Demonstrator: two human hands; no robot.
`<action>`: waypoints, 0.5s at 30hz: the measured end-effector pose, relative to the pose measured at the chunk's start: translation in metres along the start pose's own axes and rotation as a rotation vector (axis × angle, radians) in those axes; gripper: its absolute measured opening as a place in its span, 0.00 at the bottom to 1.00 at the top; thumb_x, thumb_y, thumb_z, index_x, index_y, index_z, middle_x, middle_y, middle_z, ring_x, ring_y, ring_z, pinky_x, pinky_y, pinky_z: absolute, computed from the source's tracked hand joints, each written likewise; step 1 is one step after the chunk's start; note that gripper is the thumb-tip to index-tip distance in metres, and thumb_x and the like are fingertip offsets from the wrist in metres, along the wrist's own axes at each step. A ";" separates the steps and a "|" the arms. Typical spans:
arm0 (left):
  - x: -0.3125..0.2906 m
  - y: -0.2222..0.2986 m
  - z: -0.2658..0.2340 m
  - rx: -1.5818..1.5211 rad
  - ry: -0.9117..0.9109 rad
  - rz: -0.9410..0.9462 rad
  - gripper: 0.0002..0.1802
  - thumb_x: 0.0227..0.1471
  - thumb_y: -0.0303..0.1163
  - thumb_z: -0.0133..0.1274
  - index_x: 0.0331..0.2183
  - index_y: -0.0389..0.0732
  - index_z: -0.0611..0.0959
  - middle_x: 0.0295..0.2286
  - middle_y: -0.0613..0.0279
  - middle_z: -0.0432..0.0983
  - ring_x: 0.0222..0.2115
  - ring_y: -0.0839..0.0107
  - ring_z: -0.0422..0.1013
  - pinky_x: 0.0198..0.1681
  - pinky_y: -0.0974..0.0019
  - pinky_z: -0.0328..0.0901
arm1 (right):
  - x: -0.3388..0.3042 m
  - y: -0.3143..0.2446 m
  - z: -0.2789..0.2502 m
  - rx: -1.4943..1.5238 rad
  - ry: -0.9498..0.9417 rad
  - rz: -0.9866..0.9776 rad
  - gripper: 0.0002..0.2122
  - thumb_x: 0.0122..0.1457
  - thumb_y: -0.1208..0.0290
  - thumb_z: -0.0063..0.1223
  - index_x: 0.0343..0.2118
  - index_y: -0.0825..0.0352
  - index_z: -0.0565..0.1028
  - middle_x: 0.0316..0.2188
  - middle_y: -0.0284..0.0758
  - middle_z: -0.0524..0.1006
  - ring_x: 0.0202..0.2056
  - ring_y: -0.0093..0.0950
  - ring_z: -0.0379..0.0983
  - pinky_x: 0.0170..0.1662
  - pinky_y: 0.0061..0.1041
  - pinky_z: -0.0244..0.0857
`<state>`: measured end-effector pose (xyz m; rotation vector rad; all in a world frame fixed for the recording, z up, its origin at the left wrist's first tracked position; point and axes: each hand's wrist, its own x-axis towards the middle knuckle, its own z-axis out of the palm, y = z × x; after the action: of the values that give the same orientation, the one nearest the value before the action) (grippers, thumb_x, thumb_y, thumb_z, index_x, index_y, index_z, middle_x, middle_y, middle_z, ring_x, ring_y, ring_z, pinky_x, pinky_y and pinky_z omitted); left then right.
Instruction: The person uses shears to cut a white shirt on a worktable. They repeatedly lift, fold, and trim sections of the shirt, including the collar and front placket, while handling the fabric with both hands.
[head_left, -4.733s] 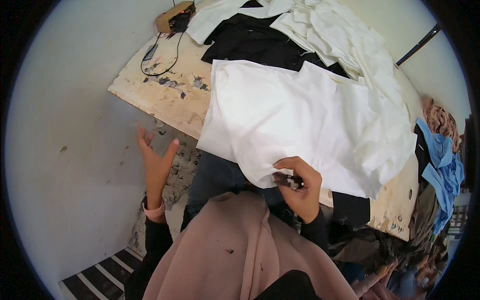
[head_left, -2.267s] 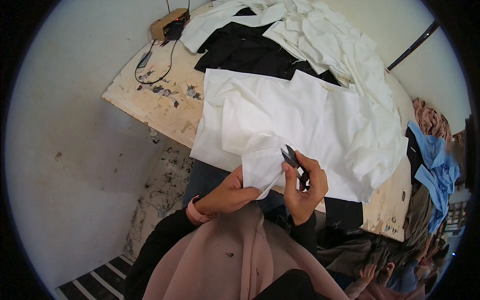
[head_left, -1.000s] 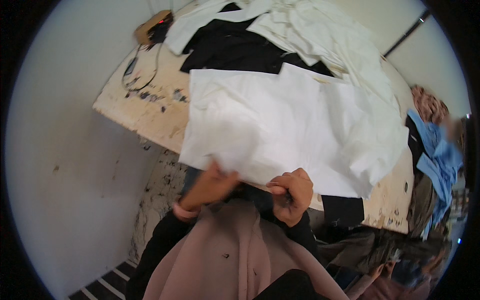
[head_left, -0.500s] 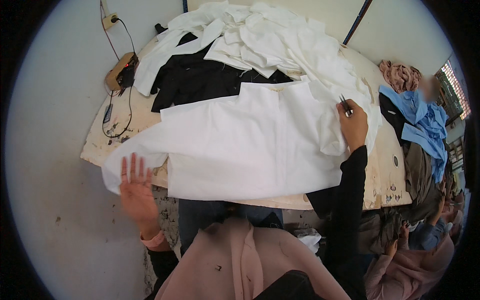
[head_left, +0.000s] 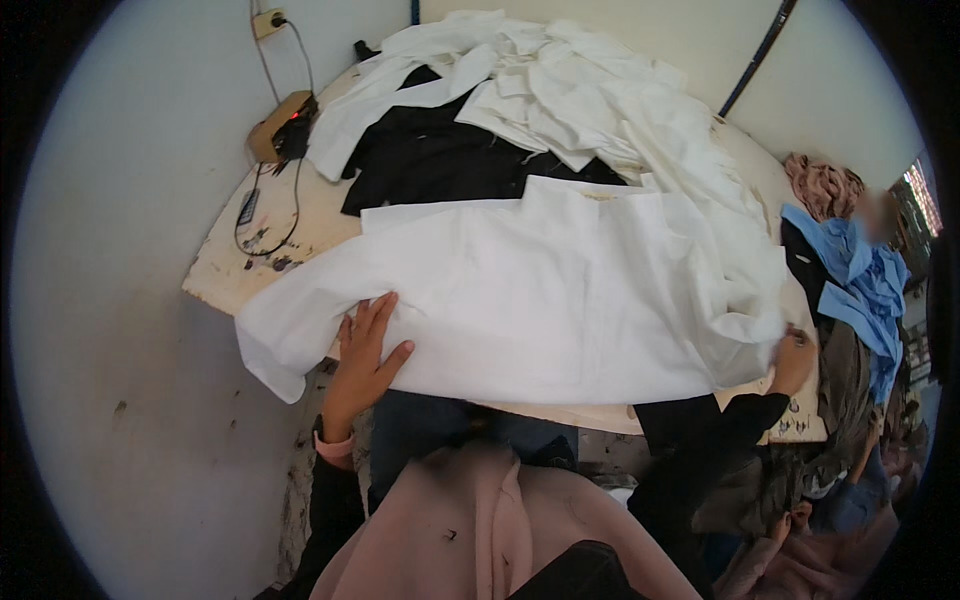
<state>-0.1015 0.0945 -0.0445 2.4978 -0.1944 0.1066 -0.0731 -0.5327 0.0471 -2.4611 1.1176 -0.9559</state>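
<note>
A white long-sleeved shirt [head_left: 500, 300] lies spread along the table's near edge, one sleeve stretched to the left and hanging over the edge. My left hand [head_left: 366, 358] rests on it near the underarm, fingers extended and thumb apart, holding nothing. At the shirt's lower right side, my right hand [head_left: 793, 362] is closed and slightly blurred beside the bunched fabric. Small dark thread snips [head_left: 797, 339] show at its fingers, mostly hidden. Whether that hand also pinches the cloth is unclear.
Behind the shirt lie black garments [head_left: 430, 160] and a heap of white garments [head_left: 580, 90]. A wired box [head_left: 283, 127] sits at the table's left by the wall. Blue garments [head_left: 850, 250] lie to the right. Co-workers' hands [head_left: 790, 520] show at lower right.
My left hand has come down onto the shirt, moving right from the sleeve. My right hand has dropped from the upper right toward the near right edge. The whole view has shifted slightly.
</note>
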 end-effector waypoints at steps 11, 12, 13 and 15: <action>-0.001 0.003 0.016 -0.281 0.229 -0.059 0.33 0.67 0.51 0.41 0.63 0.38 0.64 0.61 0.46 0.61 0.65 0.49 0.51 0.68 0.46 0.39 | -0.180 -0.179 -0.028 0.730 -0.691 -1.290 0.25 0.44 0.83 0.55 0.48 0.59 0.78 0.51 0.36 0.79 0.34 0.37 0.79 0.36 0.31 0.72; -0.001 0.002 0.019 -0.481 0.224 -0.125 0.34 0.68 0.52 0.40 0.63 0.37 0.64 0.62 0.46 0.61 0.65 0.52 0.52 0.68 0.49 0.40 | -0.195 -0.177 -0.033 0.536 -1.156 -1.176 0.25 0.41 0.81 0.59 0.47 0.58 0.78 0.57 0.32 0.75 0.39 0.37 0.79 0.39 0.32 0.73; -0.001 0.000 0.021 -0.667 0.255 -0.155 0.35 0.68 0.52 0.39 0.63 0.35 0.64 0.62 0.46 0.60 0.65 0.54 0.53 0.68 0.52 0.42 | -0.216 -0.181 -0.023 0.502 -1.176 -1.320 0.24 0.41 0.80 0.60 0.46 0.57 0.78 0.60 0.31 0.71 0.41 0.36 0.80 0.39 0.32 0.73; -0.002 -0.002 0.023 -0.894 0.331 -0.209 0.35 0.68 0.53 0.39 0.62 0.32 0.65 0.60 0.47 0.62 0.62 0.59 0.57 0.66 0.59 0.47 | -0.235 -0.183 -0.013 0.479 -1.234 -1.324 0.25 0.42 0.79 0.61 0.48 0.58 0.77 0.61 0.31 0.71 0.43 0.37 0.79 0.40 0.32 0.74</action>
<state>-0.1021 0.0832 -0.0643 1.5679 0.1389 0.2754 -0.0922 -0.2350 0.0390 -2.3437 -1.0658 0.2638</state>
